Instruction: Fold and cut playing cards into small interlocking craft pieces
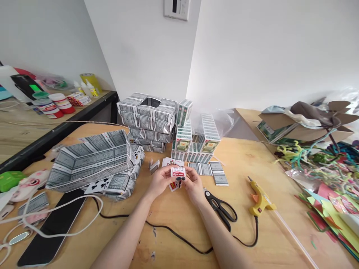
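Both hands meet over the middle of the table around one playing card, printed with a red "POKER" label. My left hand pinches its left side and my right hand its right side, thumbs toward me. Dark nails show on the thumbs. Beneath and just behind the hands lie loose face cards. A small folded card piece stands left of them. Grey-backed cards lie flat to the right. Black-handled scissors rest beside my right forearm.
A yellow glue gun with its black cord lies right. Boxed card decks are stacked behind. Boxes built of cards stand at back left; an open card tray sits nearer. A black phone-like slab lies left, colourful scraps far right.
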Demonstrator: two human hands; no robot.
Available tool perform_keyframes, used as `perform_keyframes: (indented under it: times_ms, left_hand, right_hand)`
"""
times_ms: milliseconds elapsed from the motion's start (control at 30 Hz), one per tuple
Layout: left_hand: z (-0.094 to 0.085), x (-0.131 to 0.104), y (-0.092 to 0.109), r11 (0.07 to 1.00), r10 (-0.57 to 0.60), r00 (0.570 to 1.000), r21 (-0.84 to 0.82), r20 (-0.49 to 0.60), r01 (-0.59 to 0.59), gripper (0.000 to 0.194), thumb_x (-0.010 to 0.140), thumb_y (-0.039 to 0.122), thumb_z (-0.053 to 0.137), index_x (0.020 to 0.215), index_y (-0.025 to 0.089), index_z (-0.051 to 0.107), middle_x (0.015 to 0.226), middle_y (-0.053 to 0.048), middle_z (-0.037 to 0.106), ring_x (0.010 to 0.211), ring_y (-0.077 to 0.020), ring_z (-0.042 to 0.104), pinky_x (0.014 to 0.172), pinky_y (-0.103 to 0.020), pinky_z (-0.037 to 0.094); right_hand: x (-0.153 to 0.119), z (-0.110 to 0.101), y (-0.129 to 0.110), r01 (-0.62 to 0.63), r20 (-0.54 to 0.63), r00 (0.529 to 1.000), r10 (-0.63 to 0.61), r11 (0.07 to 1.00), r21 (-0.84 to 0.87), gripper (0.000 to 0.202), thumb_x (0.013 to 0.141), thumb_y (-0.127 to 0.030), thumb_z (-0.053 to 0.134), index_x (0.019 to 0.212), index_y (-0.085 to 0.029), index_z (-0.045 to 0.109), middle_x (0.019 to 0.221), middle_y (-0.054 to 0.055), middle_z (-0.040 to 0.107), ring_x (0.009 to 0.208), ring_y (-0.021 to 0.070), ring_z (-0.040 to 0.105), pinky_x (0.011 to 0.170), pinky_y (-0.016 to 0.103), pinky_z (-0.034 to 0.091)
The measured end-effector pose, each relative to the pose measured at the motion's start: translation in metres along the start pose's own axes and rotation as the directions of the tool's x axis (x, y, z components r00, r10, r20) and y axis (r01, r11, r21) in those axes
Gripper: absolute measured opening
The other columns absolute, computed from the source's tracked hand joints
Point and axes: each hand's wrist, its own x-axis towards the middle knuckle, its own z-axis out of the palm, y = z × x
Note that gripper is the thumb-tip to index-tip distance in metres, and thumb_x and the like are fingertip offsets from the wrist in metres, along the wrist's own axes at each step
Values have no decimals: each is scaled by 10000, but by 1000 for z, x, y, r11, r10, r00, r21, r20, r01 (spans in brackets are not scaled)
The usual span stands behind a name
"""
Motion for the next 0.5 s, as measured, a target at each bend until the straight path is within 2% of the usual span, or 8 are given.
perform_keyframes:
  times_ms: [233, 500]
  left_hand:
    - [4, 1, -8, 1000, -29, 996, 4, -79, 30, 291, 606, 251, 700, 870, 139, 646, 856, -61, 692, 766, -183, 630, 730, -290, 481]
    - [1, 2, -12, 1000, -28, 991, -17, -132, 26, 354, 587, 251, 709, 916, 138, 643, 908, -77, 683, 835, -205, 620, 768, -315, 475]
  right_hand:
    - [2, -4, 4, 45, -64, 997, -47, 999, -28, 238, 634, -279, 698, 802, -190, 554, 701, -5, 614, 531, 114, 546, 545, 262, 468]
    - [2, -5, 2, 25, -20, 999, -25, 999, -44, 376, 581, -230, 735, 921, -197, 580, 860, 32, 661, 768, 178, 613, 723, 312, 485]
